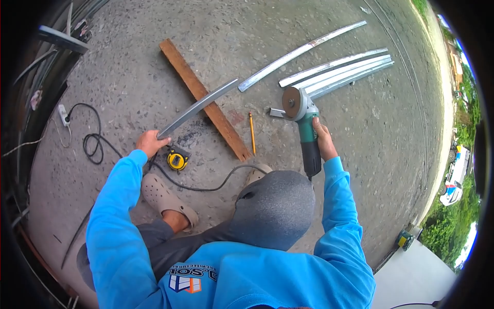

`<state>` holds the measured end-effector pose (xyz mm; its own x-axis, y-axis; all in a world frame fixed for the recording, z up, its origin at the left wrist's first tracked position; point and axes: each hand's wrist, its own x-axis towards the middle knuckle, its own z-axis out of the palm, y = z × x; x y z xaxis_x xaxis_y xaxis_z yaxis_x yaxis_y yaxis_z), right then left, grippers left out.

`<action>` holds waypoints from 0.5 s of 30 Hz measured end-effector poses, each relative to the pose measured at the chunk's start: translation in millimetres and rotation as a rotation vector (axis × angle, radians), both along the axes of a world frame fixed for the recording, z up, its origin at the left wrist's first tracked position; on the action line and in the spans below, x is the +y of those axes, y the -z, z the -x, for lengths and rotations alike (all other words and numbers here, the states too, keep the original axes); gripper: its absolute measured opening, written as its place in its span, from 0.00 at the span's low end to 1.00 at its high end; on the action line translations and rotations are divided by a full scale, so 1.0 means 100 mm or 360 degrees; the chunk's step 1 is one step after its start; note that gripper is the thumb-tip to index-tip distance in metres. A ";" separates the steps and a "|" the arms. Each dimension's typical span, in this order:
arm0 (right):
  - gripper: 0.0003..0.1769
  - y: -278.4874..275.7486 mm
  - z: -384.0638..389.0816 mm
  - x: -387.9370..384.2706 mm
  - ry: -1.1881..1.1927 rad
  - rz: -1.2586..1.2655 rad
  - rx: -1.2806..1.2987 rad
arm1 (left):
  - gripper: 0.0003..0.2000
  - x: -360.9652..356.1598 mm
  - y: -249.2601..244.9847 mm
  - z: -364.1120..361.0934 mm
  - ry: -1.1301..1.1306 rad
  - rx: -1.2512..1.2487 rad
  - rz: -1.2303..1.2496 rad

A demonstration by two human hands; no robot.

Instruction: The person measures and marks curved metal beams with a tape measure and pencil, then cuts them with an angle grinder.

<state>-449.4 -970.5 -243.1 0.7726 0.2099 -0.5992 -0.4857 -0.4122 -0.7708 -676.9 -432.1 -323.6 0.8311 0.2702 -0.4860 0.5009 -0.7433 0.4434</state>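
Observation:
My left hand [150,143] grips the near end of a grey metal strip [198,106], which lies across a brown wooden board [200,92]. In my right hand [324,138] is a green and black angle grinder [309,136], held by its body with the brown disc at the top. A yellow and black tape measure [177,159] rests on the ground just beside my left hand. Between the board and the grinder lies a yellow pencil [252,134]. A short metal piece [277,112] sits next to the grinder's disc.
Several metal strips [337,69] lie on the concrete beyond the grinder. A black cord [206,189] runs past my shoes, and a white power socket [63,115] is at the left. More metal lengths [63,39] stand at the upper left. A parked vehicle [455,177] shows at the far right.

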 end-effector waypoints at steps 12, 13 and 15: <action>0.27 0.11 0.41 -0.42 0.0211 -0.0293 -0.0006 | 0.33 1.17 -0.78 -0.43 -0.0011 0.0136 -0.0307; 0.27 0.09 0.44 -0.42 0.0203 -0.0305 0.0009 | 0.30 1.21 -0.97 -0.56 -0.0079 0.0194 -0.0404; 0.25 0.07 0.44 -0.37 0.0274 -0.0299 0.0055 | 0.24 1.34 -1.13 -0.77 -0.0133 0.0162 -0.0714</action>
